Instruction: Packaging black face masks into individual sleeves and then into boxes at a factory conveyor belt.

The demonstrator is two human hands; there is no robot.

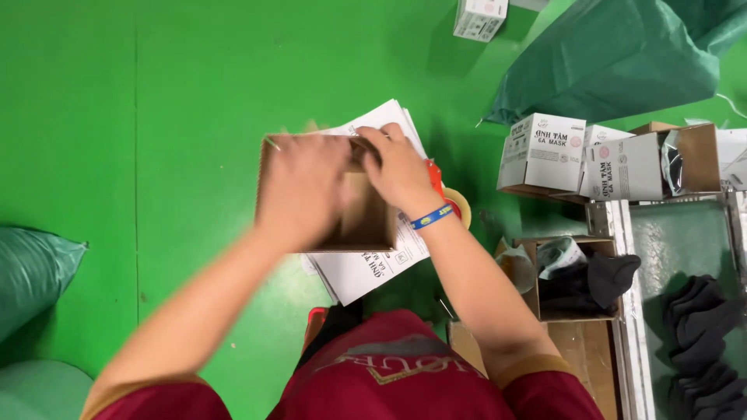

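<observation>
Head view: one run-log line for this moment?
left hand: on brown carton | right hand: at carton's top edge | under it: flat white cartons

Matt brown cardboard box (366, 218), smooth white paper sheets (366, 268), glossy green floor (156, 117).

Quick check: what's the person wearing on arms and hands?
Both hands bare, no gloves. The right hand has a blue wristband with yellow markings at the wrist. The left hand has nothing on its wrist. Short dark red sleeves with tan cuffs.
</observation>
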